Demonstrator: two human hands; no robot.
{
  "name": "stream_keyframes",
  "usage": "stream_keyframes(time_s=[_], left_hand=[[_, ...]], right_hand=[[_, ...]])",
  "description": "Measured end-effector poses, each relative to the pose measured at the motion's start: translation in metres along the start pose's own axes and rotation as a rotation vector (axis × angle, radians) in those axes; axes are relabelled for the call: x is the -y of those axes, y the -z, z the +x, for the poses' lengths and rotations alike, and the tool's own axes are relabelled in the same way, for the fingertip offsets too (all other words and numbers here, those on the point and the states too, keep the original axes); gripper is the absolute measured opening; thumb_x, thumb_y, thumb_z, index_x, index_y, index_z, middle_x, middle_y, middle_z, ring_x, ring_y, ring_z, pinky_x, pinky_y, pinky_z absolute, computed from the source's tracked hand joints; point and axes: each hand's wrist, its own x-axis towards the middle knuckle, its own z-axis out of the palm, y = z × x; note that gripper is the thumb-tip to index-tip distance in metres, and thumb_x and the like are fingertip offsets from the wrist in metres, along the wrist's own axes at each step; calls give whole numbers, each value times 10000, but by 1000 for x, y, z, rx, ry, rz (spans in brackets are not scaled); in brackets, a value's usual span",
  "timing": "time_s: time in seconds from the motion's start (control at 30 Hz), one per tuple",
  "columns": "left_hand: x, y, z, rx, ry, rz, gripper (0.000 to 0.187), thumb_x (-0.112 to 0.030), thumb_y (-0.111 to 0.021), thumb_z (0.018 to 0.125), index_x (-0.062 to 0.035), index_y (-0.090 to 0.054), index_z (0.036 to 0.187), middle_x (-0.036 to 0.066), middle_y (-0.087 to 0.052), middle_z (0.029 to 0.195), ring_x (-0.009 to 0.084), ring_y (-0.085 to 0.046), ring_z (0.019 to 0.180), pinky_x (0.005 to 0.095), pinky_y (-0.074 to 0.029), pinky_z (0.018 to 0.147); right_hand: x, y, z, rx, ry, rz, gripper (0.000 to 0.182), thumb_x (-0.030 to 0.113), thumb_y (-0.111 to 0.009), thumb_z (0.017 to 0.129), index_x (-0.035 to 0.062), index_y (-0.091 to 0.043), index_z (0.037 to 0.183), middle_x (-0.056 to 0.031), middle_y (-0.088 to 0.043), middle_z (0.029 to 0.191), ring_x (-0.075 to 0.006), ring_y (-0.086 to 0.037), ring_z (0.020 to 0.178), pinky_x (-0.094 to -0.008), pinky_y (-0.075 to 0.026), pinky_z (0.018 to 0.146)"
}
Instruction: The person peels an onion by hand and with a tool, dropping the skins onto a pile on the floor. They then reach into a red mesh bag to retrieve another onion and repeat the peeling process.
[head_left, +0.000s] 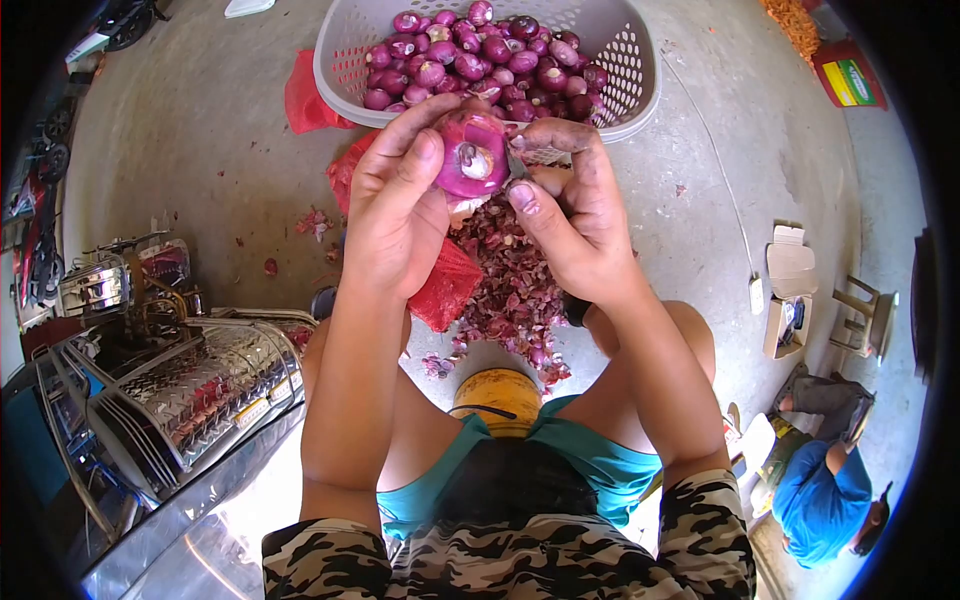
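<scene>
My left hand (405, 190) is wrapped round a red onion (474, 160), raised in front of me. The onion's surface is glossy purple, with a pale round end facing up. At the onion's right side is my right hand (575, 200), its fingers curled and dirt-stained. A gap shows between that thumb and index finger, both close to the onion; I see nothing clearly held there. Below the hands, a heap of dry onion skins (510, 285) covers the floor, beside red mesh bags (445, 285).
A grey perforated basket (335, 85) full of red onions stands ahead. A yellow bucket (497, 395) sits between my legs. Left is a shiny metal-trimmed vehicle (200, 390). To the right lie a cardboard box (788, 325) and a cable (715, 140); a person in blue (825, 500) sits beyond.
</scene>
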Motion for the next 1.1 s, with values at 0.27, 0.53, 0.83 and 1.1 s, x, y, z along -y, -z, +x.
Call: stream_keyframes(time_s=[0.27,0.53,0.83,1.1], left_hand=[[0,1,0,44,-2,-51,424,-240,-503,933,-8,-421,1279,153,-514,1250,216,-545,1104,304,-486,843],[0,5,3,118,-52,-248,346,-123,-532,911,-17,-480,1236,169,-513,1251,266,-509,1154,431,-422,979],[5,4,4,109,-81,-237,344,-66,-518,904,-47,-480,1246,167,-484,1286,272,-480,1193,435,-410,995],[9,2,2,94,-23,-310,341,-64,-506,910,-59,-480,1250,164,-472,1301,270,-478,1196,438,-405,1005]], right_hand=[[1,3,0,-31,-128,100,310,64,-542,907,9,-402,1178,-32,-556,862,-29,-465,660,-197,-395,581],[0,2,1,-67,-154,248,331,100,-524,920,48,-368,1207,14,-483,629,-32,-380,507,-189,-307,468],[5,-9,-2,-56,-138,344,422,142,-527,920,45,-289,1255,-20,-498,651,-62,-418,505,-199,-340,464],[-1,-8,-3,-91,-66,256,378,87,-511,922,27,-309,1236,-7,-522,717,-37,-439,563,-181,-353,505]])
